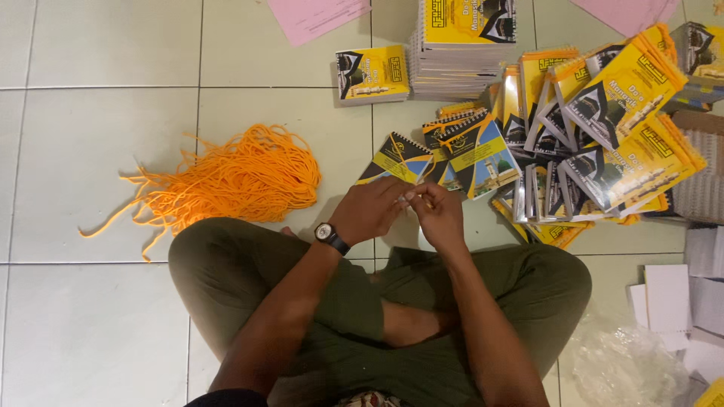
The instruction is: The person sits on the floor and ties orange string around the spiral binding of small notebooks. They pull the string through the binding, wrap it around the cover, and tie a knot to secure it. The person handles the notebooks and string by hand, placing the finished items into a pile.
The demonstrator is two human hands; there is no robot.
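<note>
I sit cross-legged on a tiled floor. My left hand, with a black wristwatch on its wrist, and my right hand meet fingertip to fingertip above my knees. Both pinch something small between them; it looks like the end of a thin orange cord, mostly hidden by the fingers. Just beyond the hands a yellow and black spiral-bound booklet lies on the floor, with an open booklet beside it. A loose bundle of orange cords lies to the left of my left hand.
A jumbled heap of yellow booklets fills the right side. A neat stack and a single booklet sit at the back. Pink paper sheets lie at the top, white pads and crumpled clear plastic at the right front.
</note>
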